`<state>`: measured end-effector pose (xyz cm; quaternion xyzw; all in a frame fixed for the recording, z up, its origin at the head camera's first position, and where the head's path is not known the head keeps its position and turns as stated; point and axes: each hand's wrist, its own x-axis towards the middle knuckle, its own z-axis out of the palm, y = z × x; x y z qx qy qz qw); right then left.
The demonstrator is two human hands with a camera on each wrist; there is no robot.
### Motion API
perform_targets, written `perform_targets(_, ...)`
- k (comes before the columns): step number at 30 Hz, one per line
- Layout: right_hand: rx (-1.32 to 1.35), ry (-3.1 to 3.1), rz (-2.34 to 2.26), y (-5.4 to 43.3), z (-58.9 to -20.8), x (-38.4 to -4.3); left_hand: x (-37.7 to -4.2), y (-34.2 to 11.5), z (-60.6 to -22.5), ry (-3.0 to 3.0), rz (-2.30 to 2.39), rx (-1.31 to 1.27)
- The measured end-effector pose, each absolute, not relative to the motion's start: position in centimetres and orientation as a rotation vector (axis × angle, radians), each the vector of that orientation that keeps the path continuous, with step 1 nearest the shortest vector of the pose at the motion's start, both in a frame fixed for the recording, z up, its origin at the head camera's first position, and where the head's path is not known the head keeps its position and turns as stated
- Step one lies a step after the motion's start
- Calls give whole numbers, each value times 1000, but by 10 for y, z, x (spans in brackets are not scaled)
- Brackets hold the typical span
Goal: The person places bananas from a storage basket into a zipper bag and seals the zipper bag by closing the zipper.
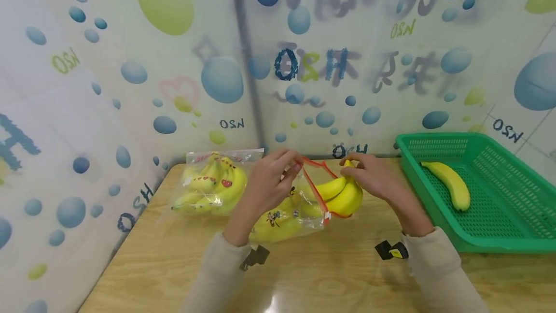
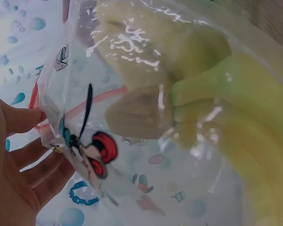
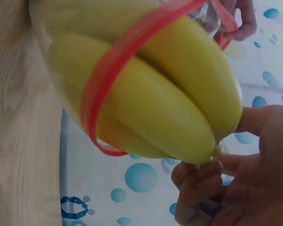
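A clear zip bag [image 1: 310, 223] with a red rim and printed cartoon figures lies at the middle of the table, with yellow bananas inside. My left hand [image 1: 274, 177] pinches the bag's red-edged mouth between thumb and fingers; the left wrist view shows this grip at the rim [image 2: 37, 101]. With my right hand [image 1: 371, 174] I hold a bunch of bananas [image 1: 349, 199] by its stem end. The bunch is partly through the bag's open mouth; in the right wrist view the red rim [image 3: 101, 80] loops around the bananas.
Another clear bag [image 1: 249, 154], holding bananas, lies on the wooden table [image 1: 321, 274] at the left. A green basket [image 1: 438, 216] stands at the right with a single banana [image 1: 451, 185] in it. Behind the table rises a patterned wall [image 1: 369, 23].
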<state>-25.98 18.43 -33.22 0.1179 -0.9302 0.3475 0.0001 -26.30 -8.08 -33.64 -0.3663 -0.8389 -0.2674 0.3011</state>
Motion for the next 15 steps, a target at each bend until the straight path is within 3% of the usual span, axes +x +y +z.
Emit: perform_targets(15, 636, -2837, 771, 173, -333, -252, -265, -81, -338, -2228, -718, -945)
